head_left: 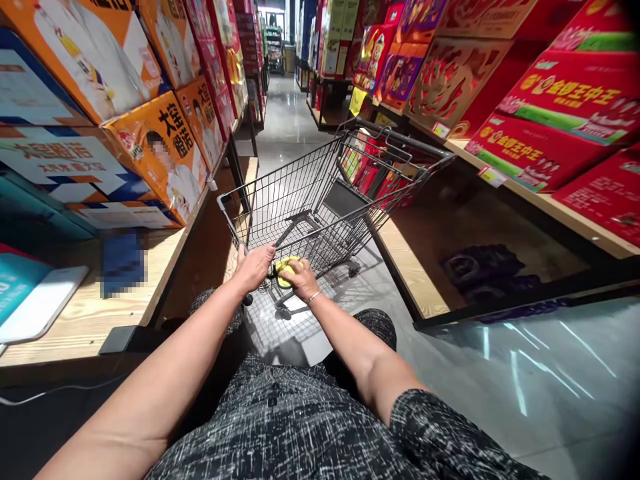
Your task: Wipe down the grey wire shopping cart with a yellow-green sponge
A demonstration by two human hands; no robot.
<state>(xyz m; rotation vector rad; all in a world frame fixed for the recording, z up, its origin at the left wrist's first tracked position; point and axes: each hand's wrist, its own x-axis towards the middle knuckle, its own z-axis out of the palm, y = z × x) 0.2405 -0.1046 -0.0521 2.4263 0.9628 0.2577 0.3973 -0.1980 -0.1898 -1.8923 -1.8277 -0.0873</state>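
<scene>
Shopping cart [346,199] stands on the floor [450,387]; left hand [253,268], nearly closed, curls around its near end; right hand [303,281], half closed, grips a yellow cloth or sponge [285,275] just beside.

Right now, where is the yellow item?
Slightly below centre in the head view, the yellow item is under the right hand, at the near end of the shopping cart, just right of the left hand.
</scene>
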